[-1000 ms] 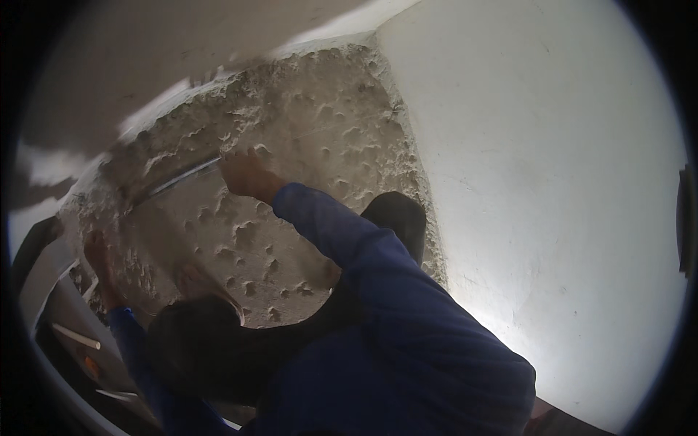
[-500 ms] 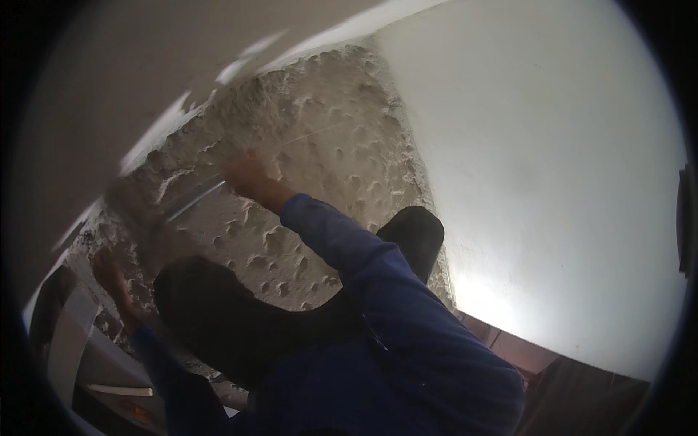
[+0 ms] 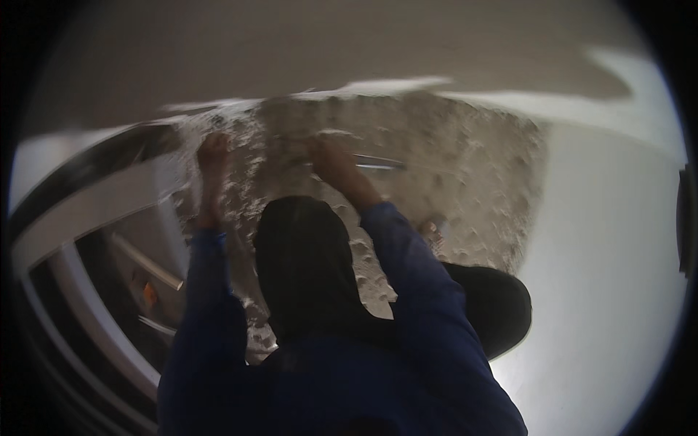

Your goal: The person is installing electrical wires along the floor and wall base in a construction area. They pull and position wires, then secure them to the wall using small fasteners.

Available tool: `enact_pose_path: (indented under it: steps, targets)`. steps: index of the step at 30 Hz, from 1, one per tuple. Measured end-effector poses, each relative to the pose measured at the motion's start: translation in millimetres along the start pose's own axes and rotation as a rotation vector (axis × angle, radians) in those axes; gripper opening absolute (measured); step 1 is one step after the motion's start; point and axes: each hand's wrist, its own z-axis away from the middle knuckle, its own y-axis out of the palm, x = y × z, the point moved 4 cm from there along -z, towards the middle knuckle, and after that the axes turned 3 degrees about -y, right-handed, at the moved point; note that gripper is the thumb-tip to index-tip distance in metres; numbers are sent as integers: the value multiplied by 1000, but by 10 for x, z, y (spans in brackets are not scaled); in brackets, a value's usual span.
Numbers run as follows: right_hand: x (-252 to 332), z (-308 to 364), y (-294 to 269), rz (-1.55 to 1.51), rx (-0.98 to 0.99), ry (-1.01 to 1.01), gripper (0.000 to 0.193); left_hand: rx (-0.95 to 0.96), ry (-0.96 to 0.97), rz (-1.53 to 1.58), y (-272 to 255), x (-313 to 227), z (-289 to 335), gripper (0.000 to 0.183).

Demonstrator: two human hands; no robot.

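Observation:
My right hand [image 3: 336, 166] is closed, blurred by motion, over a rough grey-brown surface with many small lumps and pits [image 3: 480, 182]. A shiny straight metal strip [image 3: 378, 163] juts out to its right, apparently part of a long tool in its grip; the tool's kind is unclear. At the left border of the rough surface, my left hand [image 3: 213, 152] is raised near a pale crumbly edge. Its fingers are smeared, and whether it holds anything is hidden. Both forearms wear blue sleeves, and a dark-clad knee [image 3: 302, 247] rises between them.
A smooth pale wall [image 3: 611, 240] borders the rough surface on the right; another shaded plane [image 3: 327, 51] spans the top. Lower left, light bars frame dark gaps, with a wooden stick [image 3: 149, 263] and a small orange object [image 3: 150, 294]. My other knee [image 3: 494, 309] is near the pale wall.
The view has turned, so the pale wall sits farther right. The metal strip showed left of my right hand before and now shows to its right. Both hands appear higher in view.

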Motion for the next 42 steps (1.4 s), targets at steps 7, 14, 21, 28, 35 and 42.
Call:
enact_pose_path:
  steps: [7, 14, 21, 28, 35, 42]
  targets:
    - [483, -565, 311, -50, -55, -124, 20, -106, -194, 72, -298, -624, -8, 19]
    - [409, -877, 758, -67, 20, -143, 24, -197, -229, 71, -109, -259, 62, 18]
    - [103, -992, 1369, 284, 16, -172, 27, -56, 268, -588, 213, 406, -200, 35]
    - [414, -887, 493, 18, -151, -226, 23, -39, -231, -113, 64, 604, -339, 37]
    - [310, -961, 875, -117, -121, -202, 23, -36, -188, -285, 93, 958, -385, 41]
    - [315, -1048, 1019, -31, -203, -226, 24, -52, -124, -371, 79, 1284, -449, 42]
